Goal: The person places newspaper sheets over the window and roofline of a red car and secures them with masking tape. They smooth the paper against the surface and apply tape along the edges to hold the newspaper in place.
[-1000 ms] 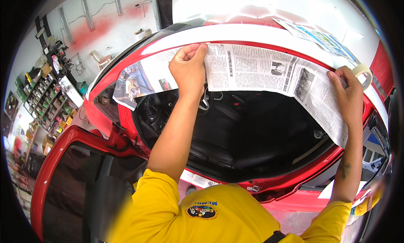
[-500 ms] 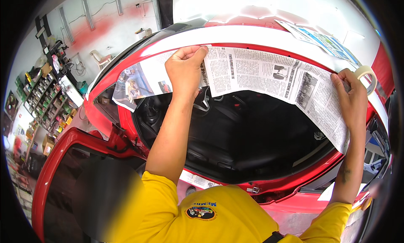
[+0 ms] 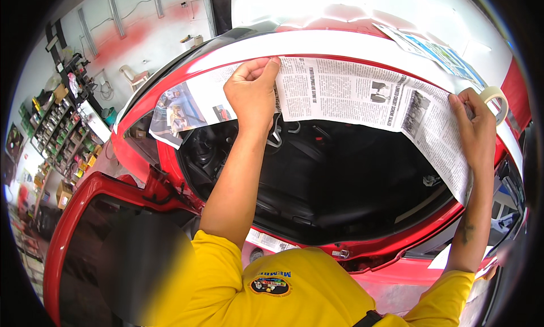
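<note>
A long strip of newspaper (image 3: pixel 345 92) hangs along the upper edge of a red car's door opening, covering its top part. My left hand (image 3: pixel 252 92) is closed in a pinch on the strip's top edge, against the red roof rim (image 3: pixel 317 57). Farther right, my right hand (image 3: pixel 473 123) pinches the strip's right part between thumb and fingers. A roll of masking tape (image 3: pixel 504 106) sits beside that hand's knuckles; how it is held there is hidden. At the left, another printed sheet (image 3: pixel 187 106) covers the corner of the opening.
The red car door (image 3: pixel 73 214) stands open at the left. Below the paper lies the black car interior (image 3: pixel 340 180). Printed sheets (image 3: pixel 430 52) lie on the white roof at the back right. Shelves of cans (image 3: pixel 62 129) line the left wall.
The newspaper's top edge has shifted slightly up toward the roof rim, and the strip lies a little flatter. My left hand has risen slightly with it; my right hand barely moves.
</note>
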Demonstrator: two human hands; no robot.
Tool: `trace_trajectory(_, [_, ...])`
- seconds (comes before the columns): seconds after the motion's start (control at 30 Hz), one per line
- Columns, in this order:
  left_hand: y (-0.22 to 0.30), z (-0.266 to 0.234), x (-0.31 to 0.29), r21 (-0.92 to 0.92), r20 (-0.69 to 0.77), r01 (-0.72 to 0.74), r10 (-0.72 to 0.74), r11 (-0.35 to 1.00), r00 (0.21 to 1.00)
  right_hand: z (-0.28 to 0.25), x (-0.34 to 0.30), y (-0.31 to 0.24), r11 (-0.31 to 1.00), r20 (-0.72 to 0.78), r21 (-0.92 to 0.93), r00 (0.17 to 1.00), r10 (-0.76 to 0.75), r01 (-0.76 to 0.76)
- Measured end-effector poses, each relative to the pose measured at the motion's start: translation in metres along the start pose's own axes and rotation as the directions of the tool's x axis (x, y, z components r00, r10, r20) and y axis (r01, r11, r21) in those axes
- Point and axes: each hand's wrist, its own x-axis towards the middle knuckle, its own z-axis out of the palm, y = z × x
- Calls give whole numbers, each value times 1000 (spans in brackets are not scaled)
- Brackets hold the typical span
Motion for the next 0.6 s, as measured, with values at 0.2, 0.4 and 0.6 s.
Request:
trace_trajectory(0.2, [-9, 7, -3, 5, -62, -112, 112, 994, 992, 1, -1, -2, 999, -5, -4, 999, 37, -37])
trace_trajectory(0.4, [-24, 7, 1, 165, -120, -219, 240, 962, 963, 1, -3, -2, 999, -23, -29, 1000, 17, -18])
trace_trajectory(0.6, [-2, -5, 3, 15, -102, 131, -129, 991, 986, 4, -2, 2, 999, -30, -51, 999, -9, 7])
